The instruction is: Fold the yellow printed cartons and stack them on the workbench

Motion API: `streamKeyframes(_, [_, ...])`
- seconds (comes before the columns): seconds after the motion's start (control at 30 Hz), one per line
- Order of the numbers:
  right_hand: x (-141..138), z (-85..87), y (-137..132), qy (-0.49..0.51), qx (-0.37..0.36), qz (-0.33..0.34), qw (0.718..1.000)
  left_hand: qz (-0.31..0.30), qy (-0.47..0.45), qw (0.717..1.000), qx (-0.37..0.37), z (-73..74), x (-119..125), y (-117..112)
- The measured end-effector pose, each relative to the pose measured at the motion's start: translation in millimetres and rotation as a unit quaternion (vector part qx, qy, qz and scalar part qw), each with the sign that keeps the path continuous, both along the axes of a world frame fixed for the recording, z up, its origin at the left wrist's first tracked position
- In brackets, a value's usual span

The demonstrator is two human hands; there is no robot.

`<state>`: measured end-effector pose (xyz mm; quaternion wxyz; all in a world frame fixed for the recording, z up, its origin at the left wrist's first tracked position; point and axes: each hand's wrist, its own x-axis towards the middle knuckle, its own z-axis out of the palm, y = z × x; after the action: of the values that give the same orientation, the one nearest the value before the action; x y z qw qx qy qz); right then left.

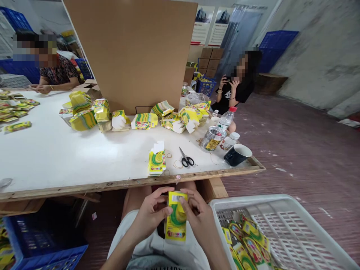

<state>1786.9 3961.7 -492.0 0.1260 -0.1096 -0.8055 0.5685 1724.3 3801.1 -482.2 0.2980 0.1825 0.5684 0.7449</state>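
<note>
1. Read the clock from the small yellow box (176, 219); saw a pile of packets (9, 112) at ten o'clock on the white table (56, 157).
2. Saw bundles of yellow card (83, 120) between ten and eleven.
3. Had the left hand (152, 210) at nine, lightly gripping the box, thumb at its left edge.
4. Spotted a stack of cartons (156, 161) at eleven, near the table's front edge.
5. Held the box just above the lap (154, 247), between both hands. Judged likely light, of thin, stiffish card, easily dented, perhaps slick; best taken by the side edges, without squeezing the broad face. Could not tell whether full.
6. Spotted scissors (184, 156) just past twelve.
7. Had the right hand (199, 210) at three, also gripping the box, thumb on the front near the barcode (176, 198), fingers partly hidden.
8. Saw a dark mug (233, 156) at two and, toward four, a pale basket (298, 228) holding more yellow boxes (253, 229).
</note>
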Motion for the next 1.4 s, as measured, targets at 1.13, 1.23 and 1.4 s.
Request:
streamKeyframes(1.13, [-19,-5.6,-12,-0.011,-0.342,-0.122,0.932,0.162,0.630,0.759,-0.022,-38.9,-2,-8])
streamKeyframes(1.23, [-16,-5.0,-13,0.006,-0.378,-0.117,0.918,0.194,0.459,0.867,-0.001,-35.3,8,-3])
streamKeyframes(1.4, [-9,-11.5,-29,-0.024,-0.390,-0.022,0.920,0.157,-0.043,0.981,0.101,-27.3,-3,-1])
